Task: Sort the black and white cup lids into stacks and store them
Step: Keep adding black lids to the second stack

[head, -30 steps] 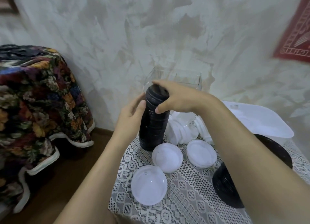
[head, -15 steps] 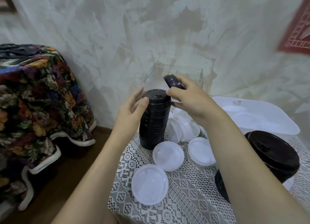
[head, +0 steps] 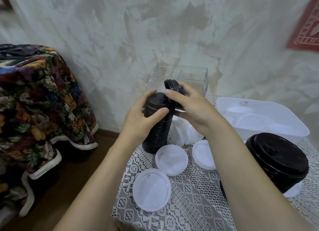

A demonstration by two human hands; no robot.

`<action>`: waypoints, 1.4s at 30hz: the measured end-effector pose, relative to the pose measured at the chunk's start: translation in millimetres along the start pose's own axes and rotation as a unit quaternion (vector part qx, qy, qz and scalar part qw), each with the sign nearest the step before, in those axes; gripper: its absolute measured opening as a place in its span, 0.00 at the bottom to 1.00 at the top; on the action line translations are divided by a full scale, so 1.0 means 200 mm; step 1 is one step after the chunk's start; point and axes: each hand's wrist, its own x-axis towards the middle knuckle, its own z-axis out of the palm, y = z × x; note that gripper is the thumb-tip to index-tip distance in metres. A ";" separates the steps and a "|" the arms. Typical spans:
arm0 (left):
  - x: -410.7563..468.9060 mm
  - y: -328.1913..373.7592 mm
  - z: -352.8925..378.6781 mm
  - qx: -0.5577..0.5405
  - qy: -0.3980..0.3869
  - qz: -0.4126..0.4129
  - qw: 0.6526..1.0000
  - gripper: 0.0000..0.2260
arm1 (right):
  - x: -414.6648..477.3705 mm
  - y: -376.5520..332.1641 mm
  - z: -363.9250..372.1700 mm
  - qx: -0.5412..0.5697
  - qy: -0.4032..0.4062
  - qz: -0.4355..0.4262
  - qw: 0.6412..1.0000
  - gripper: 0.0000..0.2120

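Observation:
A tall stack of black lids [head: 156,127] stands upright at the table's far left corner. My left hand [head: 141,120] grips the stack near its top. My right hand [head: 191,108] holds a few black lids [head: 172,86] tilted just above and right of the stack. Three loose white lids lie in front: one [head: 151,189] near the table edge, one [head: 171,160] behind it, one [head: 201,153] to its right. More white lids [head: 181,132] lie heaped behind them. A second black lid stack [head: 276,160] sits at the right.
A clear square container [head: 179,75] stands against the wall behind the stack. A white plastic bin [head: 259,113] holding white lids sits at the back right. The lace tablecloth [head: 189,204] ends at the left edge, with floor and a floral-covered piece of furniture [head: 38,99] beyond.
My right hand has lifted a few black lids off the top of the tall stack and tilted them to the right. My left hand stays on the stack.

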 end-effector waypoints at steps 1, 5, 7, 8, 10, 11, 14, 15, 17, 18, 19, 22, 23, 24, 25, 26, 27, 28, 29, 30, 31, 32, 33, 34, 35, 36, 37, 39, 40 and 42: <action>-0.01 -0.01 0.01 -0.006 -0.001 -0.005 1.000 0.30 | 0.00 0.00 0.00 -0.005 -0.003 0.001 1.000 0.19; -0.02 -0.03 0.00 -0.014 -0.005 -0.005 1.000 0.29 | 0.00 -0.02 0.00 -0.045 -0.021 0.000 0.999 0.25; -0.03 -0.03 0.00 -0.029 -0.008 -0.003 1.000 0.28 | 0.00 -0.03 0.01 -0.082 -0.037 -0.013 0.996 0.28; -0.03 -0.03 0.00 -0.038 -0.011 -0.003 0.999 0.29 | 0.00 -0.03 0.01 -0.097 -0.044 -0.019 0.994 0.28; -0.03 -0.04 0.00 -0.055 -0.008 -0.005 0.998 0.31 | -0.01 -0.04 0.02 -0.113 -0.051 -0.028 0.992 0.28; -0.03 -0.04 0.00 -0.066 -0.004 -0.007 0.998 0.33 | -0.02 -0.04 0.02 -0.119 -0.056 -0.031 0.991 0.28; -0.03 -0.05 0.00 -0.078 -0.005 -0.009 0.997 0.40 | -0.04 -0.05 0.02 -0.158 -0.055 -0.047 0.985 0.25; -0.03 -0.05 0.00 -0.074 -0.009 -0.010 0.997 0.40 | -0.04 -0.05 0.02 -0.169 -0.049 -0.055 0.983 0.24; -0.04 -0.05 0.01 -0.067 -0.011 -0.008 0.998 0.35 | -0.03 -0.05 0.03 -0.176 -0.037 -0.068 0.981 0.22; -0.04 -0.05 0.01 -0.068 -0.010 -0.007 0.998 0.32 | -0.03 -0.05 0.04 -0.182 -0.034 -0.075 0.980 0.21; -0.04 -0.05 0.01 -0.072 -0.006 -0.008 0.997 0.31 | -0.03 -0.04 0.05 -0.194 -0.031 -0.086 0.977 0.21; -0.05 -0.05 0.01 -0.086 -0.008 -0.017 0.996 0.28 | -0.02 -0.02 0.06 -0.218 -0.022 -0.107 0.970 0.27; -0.05 -0.05 0.01 -0.087 -0.012 -0.017 0.996 0.27 | -0.02 -0.01 0.05 -0.213 -0.016 -0.105 0.971 0.31; -0.05 -0.05 0.01 -0.087 -0.015 -0.018 0.996 0.27 | -0.02 -0.01 0.05 -0.209 -0.011 -0.103 0.972 0.35; -0.05 -0.04 0.01 -0.087 -0.018 -0.020 0.996 0.26 | -0.02 -0.01 0.05 -0.208 -0.008 -0.100 0.973 0.38; -0.05 -0.04 0.01 -0.088 -0.021 -0.022 0.996 0.26 | -0.02 -0.01 0.04 -0.210 -0.005 -0.097 0.973 0.41; -0.05 -0.04 0.00 -0.089 -0.023 -0.023 0.996 0.25 | -0.02 -0.01 0.04 -0.211 -0.005 -0.095 0.973 0.42; -0.05 -0.04 0.00 -0.089 -0.024 -0.023 0.995 0.25 | -0.02 -0.02 0.04 -0.209 -0.005 -0.093 0.973 0.40; -0.05 -0.04 0.00 -0.090 -0.024 -0.022 0.995 0.25 | -0.02 -0.02 0.05 -0.203 -0.006 -0.091 0.975 0.36; -0.05 -0.04 0.00 -0.091 -0.023 -0.023 0.995 0.25 | -0.02 -0.02 0.05 -0.196 -0.009 -0.088 0.977 0.33; -0.05 -0.04 0.00 -0.091 -0.023 -0.022 0.995 0.25 | -0.02 -0.02 0.05 -0.189 -0.011 -0.084 0.978 0.32; -0.05 -0.04 0.01 -0.091 -0.023 -0.022 0.995 0.26 | -0.02 -0.01 0.05 -0.182 -0.012 -0.080 0.980 0.33; -0.05 -0.04 0.01 -0.088 -0.024 -0.021 0.996 0.26 | -0.02 -0.01 0.05 -0.177 -0.012 -0.078 0.981 0.34; -0.05 -0.04 0.01 -0.086 -0.025 -0.020 0.996 0.26 | -0.02 0.00 0.05 -0.173 -0.012 -0.077 0.982 0.34; -0.04 -0.04 0.00 -0.084 -0.025 -0.019 0.996 0.27 | -0.02 0.00 0.05 -0.168 -0.013 -0.075 0.983 0.32; -0.04 -0.04 0.00 -0.083 -0.025 -0.018 0.996 0.28 | -0.02 0.01 0.05 -0.161 -0.013 -0.072 0.984 0.28; -0.04 -0.05 0.00 -0.080 -0.024 -0.016 0.996 0.30 | -0.02 0.01 0.05 -0.155 -0.014 -0.069 0.985 0.25; -0.03 -0.05 -0.01 -0.075 -0.026 -0.016 0.997 0.30 | -0.02 0.02 0.04 -0.152 -0.020 -0.066 0.986 0.23; -0.03 -0.05 -0.01 -0.072 -0.028 -0.016 0.997 0.29 | -0.01 0.02 0.04 -0.155 -0.023 -0.064 0.986 0.24; -0.03 -0.06 -0.01 -0.067 -0.028 -0.015 0.997 0.28 | 0.00 0.01 0.05 -0.166 -0.033 -0.061 0.984 0.24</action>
